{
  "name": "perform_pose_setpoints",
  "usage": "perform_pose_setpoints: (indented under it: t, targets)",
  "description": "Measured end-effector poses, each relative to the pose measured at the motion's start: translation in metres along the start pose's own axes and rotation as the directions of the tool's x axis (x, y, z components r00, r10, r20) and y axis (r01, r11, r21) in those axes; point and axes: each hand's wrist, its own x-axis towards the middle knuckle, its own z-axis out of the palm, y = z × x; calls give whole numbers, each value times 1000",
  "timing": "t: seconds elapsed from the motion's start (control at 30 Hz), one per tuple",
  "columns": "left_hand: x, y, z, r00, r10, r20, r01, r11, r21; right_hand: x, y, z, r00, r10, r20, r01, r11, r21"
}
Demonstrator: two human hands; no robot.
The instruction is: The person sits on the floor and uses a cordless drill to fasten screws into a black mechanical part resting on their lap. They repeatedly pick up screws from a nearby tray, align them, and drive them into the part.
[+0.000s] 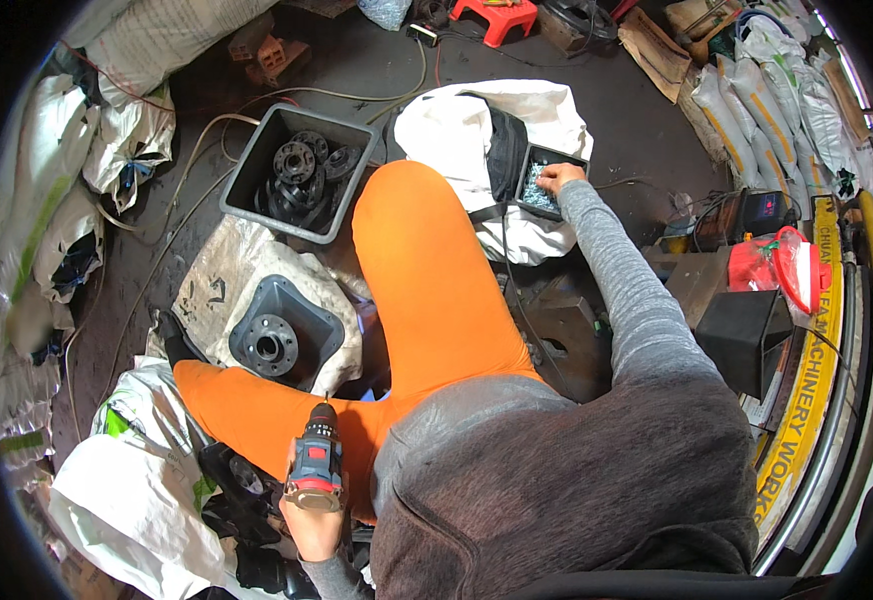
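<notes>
My left hand is wrapped round the grip of a cordless drill with a red and grey body. The drill's bit points forward, over my orange trouser leg. Out at the far right, my right hand reaches into a small black tray of small silvery screws. Its fingers are drawn together at the screws; what they pinch is too small to tell. Left of my raised knee, a dark four-cornered housing lies on a pale cloth, with a round flanged hub on it.
A grey bin holds several black round parts. White sacks lie at my left, and a white sack with a black strap is beside the tray. Hoses cross the floor. A yellow beam runs along the right.
</notes>
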Motion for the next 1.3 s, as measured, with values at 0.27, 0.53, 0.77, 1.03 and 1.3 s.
perform_pose_setpoints:
  t: [0.27,0.53,0.77,1.03,1.3]
  targets:
    - [2,-5,-3,994,101,-40,-104,993,-54,-7,-11,-14,946,304,116,-309,729,611]
    - [-14,-12,-41,957,291,-2,-281,924,257,-151,-236,-30,765,-571,297,-6,456,890]
    - [-4,32,-54,930,357,-86,-347,932,107,-222,-321,47,179,-979,-100,855,105,508]
    - [-2,25,-55,950,312,-35,-301,937,176,-222,-335,40,106,-994,-13,906,91,413]
    - [11,47,-63,932,359,46,-360,906,223,-219,-352,35,-118,-983,138,928,-60,367]
